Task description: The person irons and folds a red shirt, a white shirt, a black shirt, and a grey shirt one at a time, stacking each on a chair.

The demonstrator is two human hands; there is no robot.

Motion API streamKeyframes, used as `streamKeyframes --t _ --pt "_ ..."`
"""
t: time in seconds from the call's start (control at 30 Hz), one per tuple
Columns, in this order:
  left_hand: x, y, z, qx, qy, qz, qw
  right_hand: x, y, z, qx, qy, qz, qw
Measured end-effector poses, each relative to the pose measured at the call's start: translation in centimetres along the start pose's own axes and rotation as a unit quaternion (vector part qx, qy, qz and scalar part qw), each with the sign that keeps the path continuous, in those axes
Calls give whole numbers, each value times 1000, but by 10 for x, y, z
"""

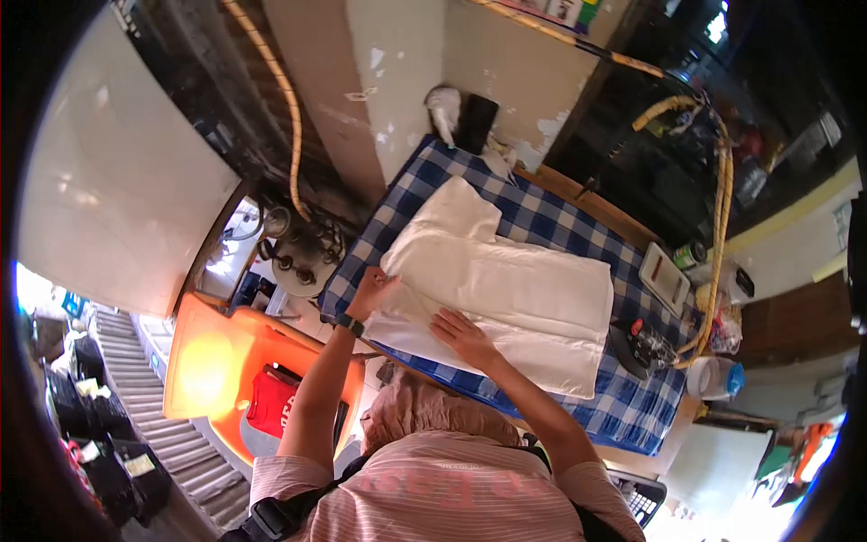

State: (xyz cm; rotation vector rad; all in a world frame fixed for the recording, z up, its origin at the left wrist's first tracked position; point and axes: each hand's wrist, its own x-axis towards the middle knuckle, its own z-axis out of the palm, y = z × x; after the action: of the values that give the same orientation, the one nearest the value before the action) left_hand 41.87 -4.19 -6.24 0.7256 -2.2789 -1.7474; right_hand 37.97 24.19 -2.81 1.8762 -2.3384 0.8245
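A white shirt [533,280] lies spread on a blue-and-white checked cloth [560,212] that covers the table. One sleeve points toward the wall, and the near side has a long fold line. My left hand [372,293] is at the shirt's left edge, fingers closed on the fabric there; a dark band circles that wrist. Flat on the near part of the shirt rests my right hand [462,338], its fingers stretched out and holding nothing. To the right of the shirt stands a dark iron [634,347].
A cord [724,199] hangs down at the right to the table. A white tray-like item [665,278], a can [690,254] and a clear tub [713,378] line the right end. An orange chair [203,352] with red cloth [271,402] stands left.
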Motion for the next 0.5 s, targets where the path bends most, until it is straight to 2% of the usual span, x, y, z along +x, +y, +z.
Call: streamKeyframes --t 0.03,0.1,0.13,0.17,0.2,0.23,0.27,0.33,0.37,0.43,0.47,0.5 --pt "0 -2 2 2 -12 1 1000 -6 -4 -6 -24 -29 46 998" --pt "-10 14 3 -80 -9 -15 997 -20 -10 -21 -40 -9 99 994" --pt "-17 21 3 -19 -17 -58 998 -28 -13 -30 -56 9 142 988" --pt "-26 29 11 -17 -34 -56 998 -41 -14 -43 -60 13 159 985" --pt "-37 39 23 174 65 95 978 -61 -13 -59 -120 8 211 970" --pt "-49 49 37 345 162 245 891 -83 -10 -74 -180 0 261 948" --pt "-62 59 51 339 148 252 894 -106 -7 -87 -185 -1 276 943" --pt "-87 73 75 436 17 288 852 -147 -1 -106 -173 126 369 905" --pt "-94 69 86 432 10 292 853 -161 0 -110 -177 125 376 901" --pt "-106 56 106 448 -78 290 842 -188 4 -111 -210 95 457 859" --pt "-108 56 111 465 -98 248 844 -197 6 -110 -231 70 457 856" --pt "-105 57 112 464 -96 253 844 -203 10 -108 -234 74 457 855"
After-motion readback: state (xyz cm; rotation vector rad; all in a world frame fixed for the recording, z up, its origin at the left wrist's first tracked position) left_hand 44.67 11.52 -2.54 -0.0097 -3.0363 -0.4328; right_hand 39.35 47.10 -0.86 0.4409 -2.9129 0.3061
